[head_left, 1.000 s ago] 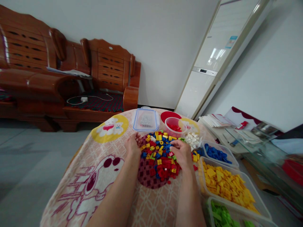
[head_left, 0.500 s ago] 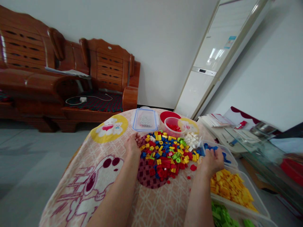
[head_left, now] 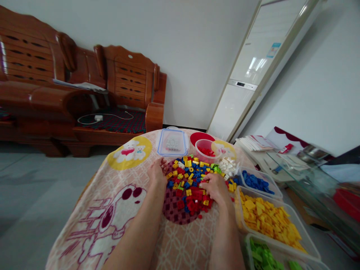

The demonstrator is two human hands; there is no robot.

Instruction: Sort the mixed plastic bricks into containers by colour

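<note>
A mixed heap of toy building bricks (head_left: 187, 183) in red, yellow, blue and green is spread over the tablecloth. My left hand (head_left: 158, 170) rests at the heap's left edge, fingers loosely bent and a little apart, with nothing visible in them. Reaching into the right part of the heap, my right hand (head_left: 216, 188) has thumb and fingers apart over the bricks; its palm side is hidden. To its right stand clear boxes of blue bricks (head_left: 255, 182), yellow bricks (head_left: 267, 221) and green bricks (head_left: 263, 257). White bricks (head_left: 228, 167) lie in a pile behind the hand.
At the table's far side are a clear lid with a blue seal (head_left: 172, 142), a red round dish (head_left: 200, 137) and a clear tub (head_left: 208, 157) holding red bricks. A glass-topped stand (head_left: 298, 176) adjoins on the right. Wooden seats (head_left: 126, 82) line the wall.
My right hand has moved left from above the box of blue bricks to the heap. That box and the yellow one now show more fully. My left hand has stayed in place.
</note>
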